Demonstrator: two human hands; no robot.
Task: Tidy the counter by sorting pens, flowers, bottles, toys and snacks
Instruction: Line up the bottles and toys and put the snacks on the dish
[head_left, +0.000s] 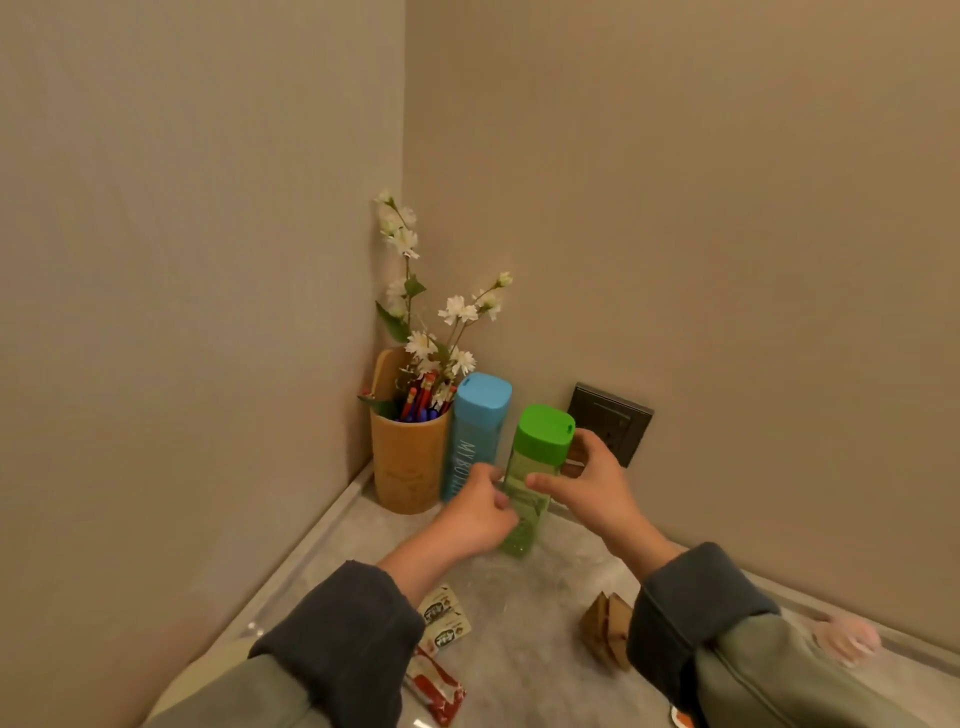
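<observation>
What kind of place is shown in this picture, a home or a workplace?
Probably a home, in a room corner: a marbled countertop, a dark wall socket above it, and a bamboo holder with pens and flowers beside a blue bottle and a green bottle.

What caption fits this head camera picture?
Left hand and right hand hold the green bottle beside the blue bottle.

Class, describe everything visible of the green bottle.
The green bottle looks like translucent plastic, squarish, with an opaque brighter green cap. It is slightly tilted, base at or just above the counter, right of the blue bottle. The left hand grips its lower body; the right hand holds it under the cap.
</observation>
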